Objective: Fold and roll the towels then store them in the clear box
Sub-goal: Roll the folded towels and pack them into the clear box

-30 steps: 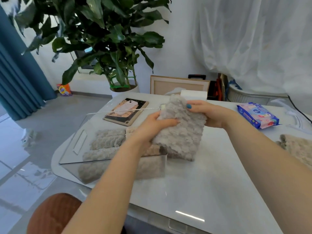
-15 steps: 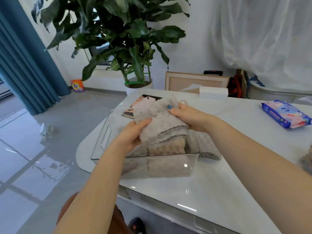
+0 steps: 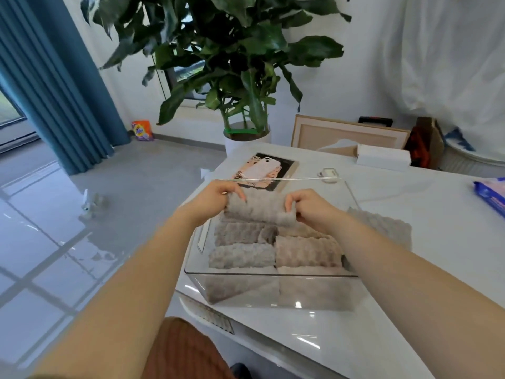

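Over the far end of the clear box [image 3: 273, 275], the left hand [image 3: 216, 196] and right hand [image 3: 308, 206] each pinch one end of a rolled towel [image 3: 259, 212]. Its long axis runs left to right between them, equally near both, parallel to the packed rolls [image 3: 243, 255] just in front. The towels are plush, ribbed and grey-beige. The box is rigid clear plastic on a glossy white worktop [image 3: 410, 283]. A loose towel [image 3: 382, 228] lies beside its right wall.

Head camera faces forward-down, close over table [image 3: 437, 209], edges seemingly warped.
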Available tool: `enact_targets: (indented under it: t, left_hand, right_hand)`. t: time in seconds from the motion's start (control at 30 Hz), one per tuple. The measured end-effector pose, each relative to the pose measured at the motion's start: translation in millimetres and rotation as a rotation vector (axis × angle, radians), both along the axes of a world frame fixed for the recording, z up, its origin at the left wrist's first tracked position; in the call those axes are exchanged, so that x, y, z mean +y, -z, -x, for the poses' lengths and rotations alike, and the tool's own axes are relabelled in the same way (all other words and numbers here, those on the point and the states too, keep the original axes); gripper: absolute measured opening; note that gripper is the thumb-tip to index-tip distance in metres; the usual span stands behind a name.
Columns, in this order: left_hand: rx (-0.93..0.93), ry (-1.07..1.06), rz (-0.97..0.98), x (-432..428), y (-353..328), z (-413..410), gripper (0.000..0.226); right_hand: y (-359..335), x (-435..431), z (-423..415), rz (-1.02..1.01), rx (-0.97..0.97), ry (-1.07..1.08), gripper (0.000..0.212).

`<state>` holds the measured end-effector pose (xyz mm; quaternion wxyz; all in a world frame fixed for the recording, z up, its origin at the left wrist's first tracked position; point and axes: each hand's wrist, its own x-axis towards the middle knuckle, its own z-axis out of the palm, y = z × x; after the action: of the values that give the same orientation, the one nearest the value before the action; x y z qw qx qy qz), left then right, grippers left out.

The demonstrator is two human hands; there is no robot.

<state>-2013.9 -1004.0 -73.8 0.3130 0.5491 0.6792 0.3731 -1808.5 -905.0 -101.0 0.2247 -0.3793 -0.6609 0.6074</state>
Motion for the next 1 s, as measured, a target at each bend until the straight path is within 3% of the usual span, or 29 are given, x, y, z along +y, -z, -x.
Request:
enact_targets:
  t: [0.13,0.27,0.43,0.57,0.67,0.83,0.9,1.0]
  left_hand:
    - [0.504,-0.058,0.054,24.5,4.0,2.9,0.045]
    - [0.757,-0.153,0.204,38.2,18.0,-2.8,0.028]
    - [0.771,-0.207,0.362,38.6,42.9,-12.9,0.026]
    - [0.778,-0.206,0.354,42.1,45.4,-8.0,0.028]
    - [0.839,-0.163,0.375,41.8,45.4,-9.6,0.030]
    - [1.096,-0.136,0.459,33.5,47.3,-24.1,0.036]
    - [1.119,-0.158,0.447,31.7,45.0,-27.8,0.036]
    - [1.107,-0.183,0.453,26.3,36.6,-28.8,0.036]
  right_hand:
    - [6.5,5.0,18.7,-0.227,-0.208,-0.061,0.056]
    - [8.9,9.0,47.6,-0.148,-0.241,-0.024,0.024]
    - [39.9,6.9,55.3,-0.485,-0.416,-0.116,0.022]
    - [39.6,7.4,50.0,-0.486,-0.345,-0.168,0.030]
    - [41.5,14.1,46.9,-0.538,-0.335,-0.172,0.029]
    - [49.0,8.1,50.6,-0.798,-0.567,-0.246,0.020]
    - [43.8,3.7,48.2,-0.779,-0.589,-0.240,0.021]
    - [28.4,6.1,33.9,-0.559,-0.574,-0.305,0.032]
